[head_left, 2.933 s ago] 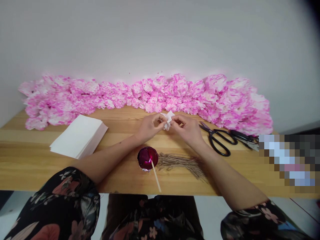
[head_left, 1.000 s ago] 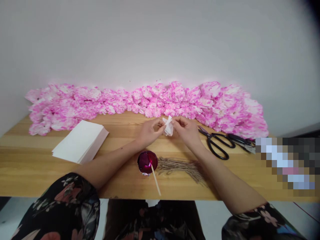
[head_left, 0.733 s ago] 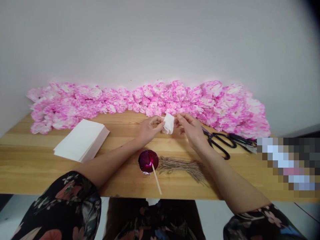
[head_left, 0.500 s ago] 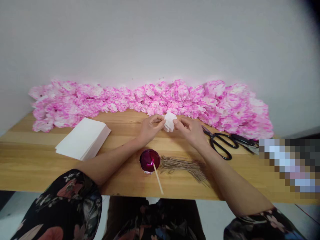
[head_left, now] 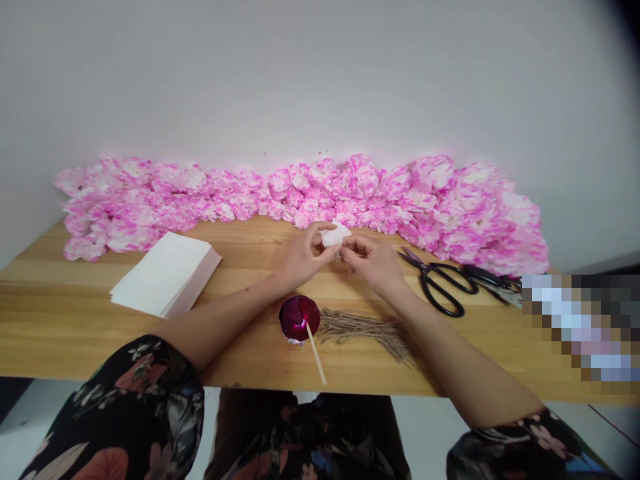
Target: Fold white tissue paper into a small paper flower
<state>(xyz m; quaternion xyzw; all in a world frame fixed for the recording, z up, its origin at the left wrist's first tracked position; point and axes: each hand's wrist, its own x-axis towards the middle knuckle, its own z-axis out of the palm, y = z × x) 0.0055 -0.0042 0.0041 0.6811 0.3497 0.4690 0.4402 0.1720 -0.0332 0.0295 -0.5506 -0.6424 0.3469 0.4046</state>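
Note:
A small folded piece of white tissue paper (head_left: 335,235) is held up between my two hands over the middle of the table. My left hand (head_left: 306,255) grips its left side between thumb and fingers. At its lower right, the fingertips of my right hand (head_left: 373,261) pinch the paper; their tips partly hide it. Below my hands stands a round dish of magenta dye (head_left: 295,317), with a thin wooden stick (head_left: 316,353) leaning out of it. Beside the dish lies a bundle of thin brown wires or twigs (head_left: 365,330).
Pink-and-white paper flowers (head_left: 460,213) are heaped along the wall at the table's back. A stack of white paper (head_left: 163,273) lies on the left. Black-handled scissors (head_left: 440,287) and another black-handled tool (head_left: 493,283) lie right. A pixelated patch covers the far right of the wooden table (head_left: 240,363).
The white paper has tilted and turned from upright to a flatter pose. My right hand has shifted slightly left and down, closer to my left hand.

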